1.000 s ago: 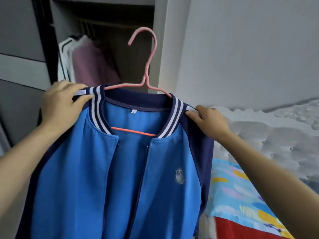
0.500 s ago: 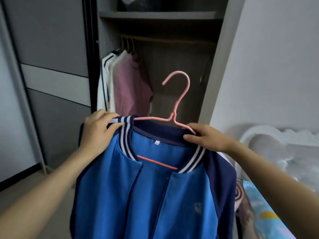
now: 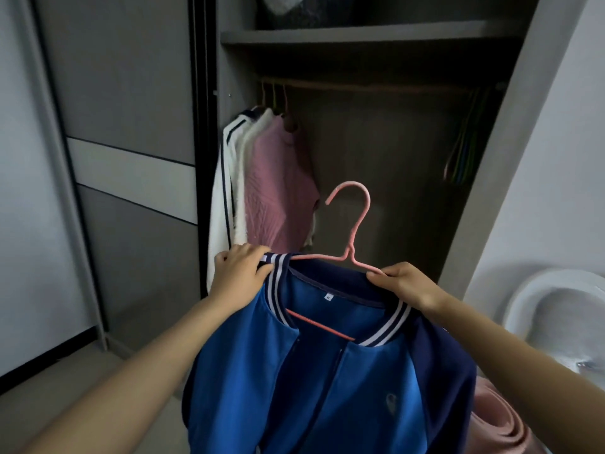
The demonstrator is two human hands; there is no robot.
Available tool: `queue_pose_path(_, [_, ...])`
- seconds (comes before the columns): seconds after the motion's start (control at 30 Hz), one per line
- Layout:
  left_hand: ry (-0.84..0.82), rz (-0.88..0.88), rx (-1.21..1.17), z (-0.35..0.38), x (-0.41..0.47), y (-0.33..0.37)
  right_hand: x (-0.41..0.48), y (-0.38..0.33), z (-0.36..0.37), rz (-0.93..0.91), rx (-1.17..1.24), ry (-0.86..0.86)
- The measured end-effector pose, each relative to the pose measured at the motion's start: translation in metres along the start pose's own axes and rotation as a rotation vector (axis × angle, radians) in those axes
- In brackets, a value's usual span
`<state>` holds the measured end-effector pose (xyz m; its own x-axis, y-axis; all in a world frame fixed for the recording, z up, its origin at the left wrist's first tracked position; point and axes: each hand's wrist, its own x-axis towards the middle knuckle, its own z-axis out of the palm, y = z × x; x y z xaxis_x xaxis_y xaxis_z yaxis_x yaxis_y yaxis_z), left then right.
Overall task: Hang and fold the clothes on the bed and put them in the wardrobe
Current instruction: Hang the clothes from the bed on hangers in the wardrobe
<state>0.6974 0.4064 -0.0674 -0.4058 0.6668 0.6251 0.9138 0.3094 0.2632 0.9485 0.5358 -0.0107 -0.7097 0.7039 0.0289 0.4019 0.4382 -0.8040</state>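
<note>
At far left, a grey sliding door (image 3: 131,93) borders the open wardrobe (image 3: 376,34), where a white garment (image 3: 226,178) and a pink sweater (image 3: 278,185) hang from the rail (image 3: 376,86). Near centre, the left hand (image 3: 240,273) grips the striped collar of a blue jacket (image 3: 294,371), held before the opening on a pink hanger (image 3: 355,224); the right hand (image 3: 409,286) pinches hanger wire and collar together. Spare hangers (image 3: 465,149) hang at far right.

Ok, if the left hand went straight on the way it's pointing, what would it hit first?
Probably the pink sweater hanging at the left of the wardrobe. The left hand, gripping the blue jacket, points toward the sweater's hem; depth is unclear, so the white garment beside it could come first.
</note>
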Motion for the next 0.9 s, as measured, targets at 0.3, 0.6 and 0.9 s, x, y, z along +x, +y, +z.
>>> queue_pose_path(0.3, [-0.207, 0.083, 0.148, 0.077, 0.097, -0.029, 0.089, 0.047, -0.048, 0.180, 0.119, 0.151])
queue_pose_path(0.6, [-0.076, 0.023, 0.131, 0.110, 0.176, -0.067, 0.174, 0.043, -0.045, 0.259, 0.179, 0.250])
queue_pose_path(0.9, [0.060, -0.030, 0.181, 0.129, 0.249, -0.077, 0.218, 0.014, -0.058, 0.319, 0.367, 0.345])
